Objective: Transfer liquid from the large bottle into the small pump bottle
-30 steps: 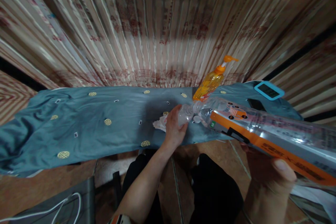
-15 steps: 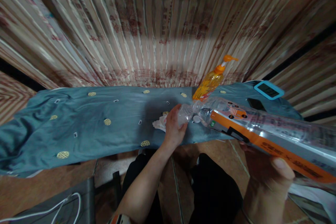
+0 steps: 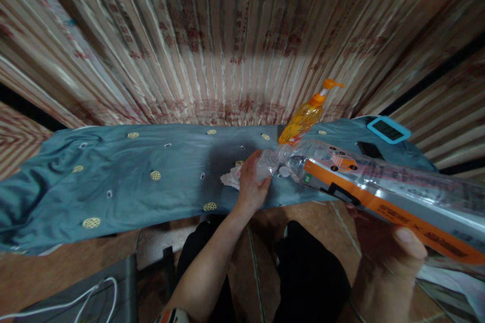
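My left hand [image 3: 253, 185] is wrapped round a small clear bottle [image 3: 267, 165] above the cloth-covered table. A large clear bottle [image 3: 401, 194] with an orange and grey label lies tilted in my right hand [image 3: 394, 250], its mouth against the mouth of the small one. Some clear liquid shows near the large bottle's neck. Beside my left hand rests a crumpled white tissue [image 3: 230, 178]. A white cap [image 3: 284, 171] is on the cloth just below the two necks.
An orange pump bottle [image 3: 301, 122] stands behind the bottles. A blue-framed digital clock [image 3: 388, 130] and a dark phone [image 3: 369, 150] lie at the right of the teal cloth [image 3: 125, 171]. A grey stool [image 3: 113, 282] with a white cable is at the lower left.
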Available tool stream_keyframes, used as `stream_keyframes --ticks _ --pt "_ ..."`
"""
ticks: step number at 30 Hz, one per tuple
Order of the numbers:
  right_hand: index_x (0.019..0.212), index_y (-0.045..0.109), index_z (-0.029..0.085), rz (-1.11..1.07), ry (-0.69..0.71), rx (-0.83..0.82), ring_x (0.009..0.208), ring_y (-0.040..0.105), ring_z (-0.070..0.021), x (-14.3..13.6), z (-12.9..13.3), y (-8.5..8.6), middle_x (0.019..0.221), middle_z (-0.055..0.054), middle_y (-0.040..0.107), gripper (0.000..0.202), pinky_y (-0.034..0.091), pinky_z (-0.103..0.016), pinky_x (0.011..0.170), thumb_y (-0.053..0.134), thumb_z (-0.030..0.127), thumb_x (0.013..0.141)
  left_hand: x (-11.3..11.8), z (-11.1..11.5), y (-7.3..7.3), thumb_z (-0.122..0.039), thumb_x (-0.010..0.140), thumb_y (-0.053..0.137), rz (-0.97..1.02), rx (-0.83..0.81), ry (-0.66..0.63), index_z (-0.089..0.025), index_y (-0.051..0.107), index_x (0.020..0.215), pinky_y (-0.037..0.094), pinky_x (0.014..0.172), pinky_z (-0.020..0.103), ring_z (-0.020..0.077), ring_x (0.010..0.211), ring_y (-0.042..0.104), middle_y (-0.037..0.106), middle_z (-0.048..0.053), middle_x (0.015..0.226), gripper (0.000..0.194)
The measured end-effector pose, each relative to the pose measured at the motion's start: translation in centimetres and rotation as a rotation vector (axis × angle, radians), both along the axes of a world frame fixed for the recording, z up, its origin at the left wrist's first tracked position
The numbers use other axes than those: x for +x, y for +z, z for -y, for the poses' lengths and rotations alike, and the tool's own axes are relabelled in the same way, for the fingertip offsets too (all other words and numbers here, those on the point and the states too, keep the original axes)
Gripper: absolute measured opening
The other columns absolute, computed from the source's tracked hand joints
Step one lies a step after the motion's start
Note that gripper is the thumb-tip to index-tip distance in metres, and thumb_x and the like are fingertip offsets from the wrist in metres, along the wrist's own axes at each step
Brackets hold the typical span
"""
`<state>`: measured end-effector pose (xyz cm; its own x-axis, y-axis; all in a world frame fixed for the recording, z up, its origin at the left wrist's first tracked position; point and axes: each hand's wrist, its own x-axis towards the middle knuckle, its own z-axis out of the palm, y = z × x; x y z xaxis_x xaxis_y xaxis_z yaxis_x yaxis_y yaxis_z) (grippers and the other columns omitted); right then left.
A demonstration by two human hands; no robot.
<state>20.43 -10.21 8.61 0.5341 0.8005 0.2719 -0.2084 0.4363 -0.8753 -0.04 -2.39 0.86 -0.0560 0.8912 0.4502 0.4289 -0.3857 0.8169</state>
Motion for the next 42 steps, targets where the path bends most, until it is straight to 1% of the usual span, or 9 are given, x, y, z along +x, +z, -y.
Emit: stream_keyframes --ticks 4,9,14,19,21,26,33,37,42 --pt "0.079 0.069 0.026 -0.003 0.009 -0.001 0.061 0.059 -0.0184 0.0 0.0 0.0 0.072 0.002 0.067 0.036 0.048 -0.032 0.049 0.078 0.038 0.047 0.0 0.0 0.0 -0.014 0.074 0.061 -0.004 -0.010 -0.007 -0.022 0.039 0.133 0.039 0.106 0.050 0.0272 0.126 0.048 0.052 0.011 0.136 0.064" --pt "0.077 0.068 0.025 0.031 0.019 0.021 0.056 0.057 -0.0179 -0.2 -0.1 0.3 0.069 0.003 0.065 0.036 0.046 -0.032 0.048 0.079 0.040 0.046 0.0 0.0 -0.1 -0.014 0.073 0.062 0.000 -0.016 -0.002 -0.021 0.039 0.133 0.039 0.106 0.050 0.0272 0.126 0.048 0.052 0.011 0.136 0.064" --pt "0.081 0.068 0.025 -0.002 0.008 0.019 0.061 0.057 -0.0172 -0.3 0.0 0.5 0.072 0.003 0.065 0.043 0.048 -0.030 0.049 0.082 0.039 0.042 0.0 0.0 0.0 -0.014 0.074 0.062 -0.008 -0.004 -0.009 -0.021 0.039 0.133 0.038 0.107 0.050 0.0272 0.127 0.048 0.052 0.011 0.136 0.064" --pt "0.083 0.068 0.026 0.038 0.004 0.017 0.062 0.056 -0.0181 -0.4 0.1 0.5 0.070 0.002 0.063 0.041 0.047 -0.031 0.051 0.080 0.041 0.046 0.0 0.0 0.2 -0.013 0.074 0.060 -0.004 -0.006 -0.017 -0.022 0.039 0.133 0.039 0.107 0.050 0.0268 0.127 0.048 0.052 0.010 0.136 0.063" --pt "0.083 0.069 0.027 0.046 0.002 0.017 0.063 0.056 -0.0181 -0.5 0.1 0.6 0.071 0.002 0.063 0.042 0.046 -0.031 0.051 0.080 0.041 0.046 0.0 0.0 0.2 -0.013 0.074 0.060 0.000 -0.004 -0.013 -0.022 0.039 0.133 0.039 0.107 0.050 0.0267 0.127 0.048 0.052 0.009 0.135 0.063" --pt "0.076 0.067 0.027 0.074 0.025 0.013 0.066 0.054 -0.0175 -0.6 0.0 0.8 0.077 0.000 0.063 0.036 0.044 -0.030 0.051 0.080 0.043 0.046 -0.1 0.1 0.2 -0.014 0.074 0.062 0.003 -0.006 -0.016 -0.021 0.040 0.132 0.038 0.107 0.050 0.0273 0.127 0.048 0.052 0.011 0.135 0.062" --pt "0.077 0.068 0.025 0.068 0.025 0.020 0.064 0.055 -0.0177 -0.8 0.1 1.1 0.075 0.000 0.063 0.038 0.043 -0.029 0.049 0.081 0.042 0.045 -0.1 0.0 0.1 -0.013 0.074 0.062 -0.007 0.009 -0.015 -0.021 0.039 0.132 0.039 0.107 0.050 0.0269 0.126 0.048 0.052 0.010 0.135 0.063" --pt "0.073 0.067 0.025 0.058 0.021 0.012 0.065 0.055 -0.0184 -1.1 0.2 1.4 0.075 0.000 0.063 0.036 0.043 -0.029 0.048 0.082 0.042 0.044 -0.1 0.0 0.2 -0.012 0.073 0.062 -0.009 -0.011 -0.012 -0.022 0.039 0.132 0.039 0.106 0.050 0.0271 0.126 0.048 0.052 0.010 0.136 0.064" --pt "0.070 0.067 0.025 0.056 0.018 0.012 0.065 0.055 -0.0174 -1.1 0.1 1.3 0.075 0.000 0.063 0.034 0.045 -0.029 0.050 0.082 0.041 0.044 -0.1 0.1 0.3 -0.013 0.073 0.062 -0.001 -0.004 -0.017 -0.021 0.039 0.132 0.039 0.106 0.049 0.0269 0.125 0.049 0.053 0.010 0.134 0.063"
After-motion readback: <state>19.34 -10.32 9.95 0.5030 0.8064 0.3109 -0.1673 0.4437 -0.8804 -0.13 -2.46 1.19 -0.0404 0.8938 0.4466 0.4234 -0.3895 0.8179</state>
